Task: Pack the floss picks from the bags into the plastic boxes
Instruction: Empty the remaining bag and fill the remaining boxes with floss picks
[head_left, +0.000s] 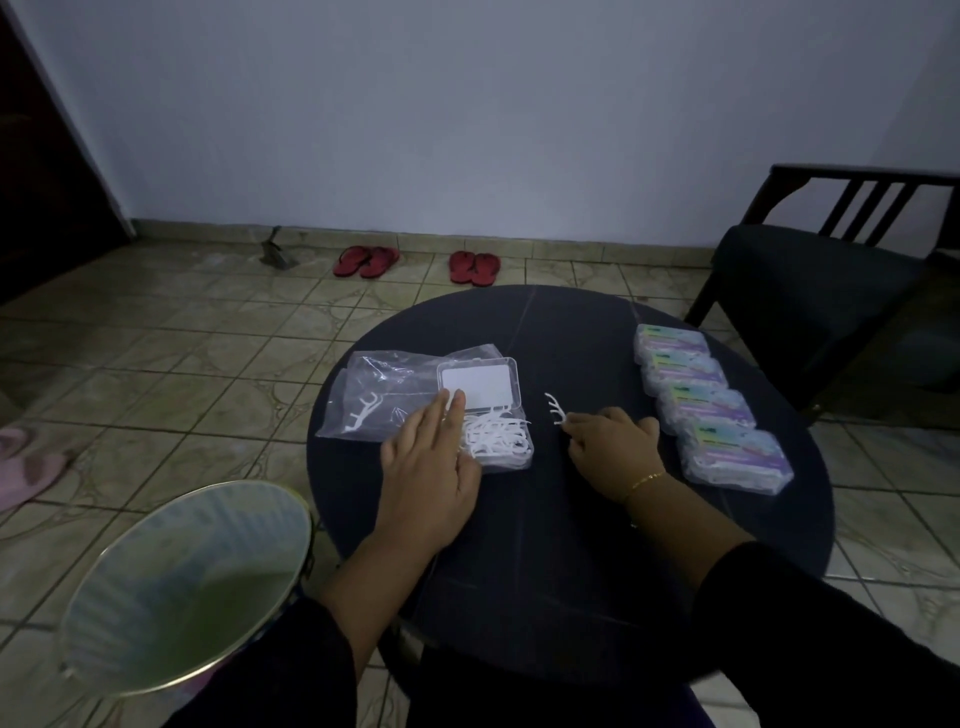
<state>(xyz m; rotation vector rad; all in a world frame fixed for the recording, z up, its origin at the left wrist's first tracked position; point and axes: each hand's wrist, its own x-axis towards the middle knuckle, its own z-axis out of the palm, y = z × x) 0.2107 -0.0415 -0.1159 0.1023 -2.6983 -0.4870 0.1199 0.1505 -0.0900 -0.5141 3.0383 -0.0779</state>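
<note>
Far left, near: round bin (176, 587) on the floor beside the table, mouth open upward.

Left part of dark round table (571, 545): clear plastic bag (374, 395), nearly spent, a couple of floss picks (360, 414) left inside. Just right of it, open plastic box (493, 415): lid flipped up on the far side, tray on the near side heaped with white picks.

Left hand (431, 467) lies flat, fingers straight, over the tray's left edge, fingertips reaching the lid. Not gripping anything.

Centre: right hand (613, 447) curled, pinching loose picks (556, 408) by their handles, just right of the box.

Right: four filled boxes (711, 405) in a row, near to far, well apart from the hands.

Risks, as judged: tray looks heaped, so picks sticking up could jam the lid or spill. Thin picks could slip from the pinch. The light tray could slide if the left hand lifts.

Labels on the filled boxes show coloured bands; the print is too small to read.
</note>
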